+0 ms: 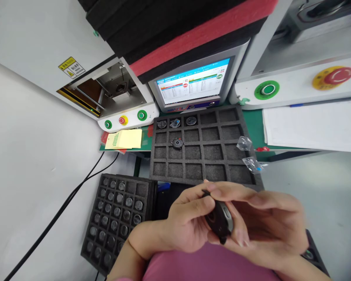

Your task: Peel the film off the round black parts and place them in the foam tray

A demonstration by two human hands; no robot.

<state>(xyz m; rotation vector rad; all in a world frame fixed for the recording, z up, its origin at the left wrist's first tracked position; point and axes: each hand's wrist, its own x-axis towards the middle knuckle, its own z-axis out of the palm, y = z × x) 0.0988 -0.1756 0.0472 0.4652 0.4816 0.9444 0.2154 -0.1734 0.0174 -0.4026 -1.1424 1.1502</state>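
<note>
Close to my body, a black round watch case (218,219) with a silver side button is held on edge between both hands. My left hand (187,218) is closed on it, the thumb pressing near its upper edge. My right hand (266,218) grips it from the other side, with fingertips at its top and along its edge. Beyond the hands lies a black foam tray (213,157) of square compartments. One similar watch case (178,143) sits in its second row, back side up. Several items, including a round watch part (191,121), rest in the far row.
A lower foam tray (130,207) with several round watch parts stands at the left. Clear plastic films (253,164) lie on the near tray's right edge. Behind are a monitor (193,84), machine buttons (141,115), yellow paper (130,138) and white sheets (312,125).
</note>
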